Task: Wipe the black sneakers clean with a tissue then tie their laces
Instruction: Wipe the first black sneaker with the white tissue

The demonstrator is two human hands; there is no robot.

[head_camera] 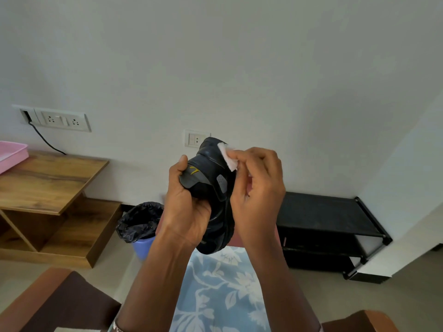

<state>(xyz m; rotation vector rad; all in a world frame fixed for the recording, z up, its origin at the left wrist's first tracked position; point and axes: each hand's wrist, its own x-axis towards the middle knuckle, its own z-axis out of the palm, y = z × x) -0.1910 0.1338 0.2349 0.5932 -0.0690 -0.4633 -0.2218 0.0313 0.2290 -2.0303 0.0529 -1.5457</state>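
Note:
A black sneaker [211, 168] with a small yellow mark is held up in front of me, its toe pointing away toward the wall. My left hand [187, 207] grips it from the left, thumb on top and fingers curled under. My right hand [257, 188] pinches a folded white tissue [227, 156] and presses it against the upper right side of the shoe near the toe. No laces show from this angle. The second sneaker is not in view.
A bin [141, 226] with a black liner stands on the floor at lower left. A wooden shelf unit [48, 185] with a pink tray [12, 153] is at left. A black shoe rack [330, 226] is at right. A blue floral cloth [220, 291] lies below.

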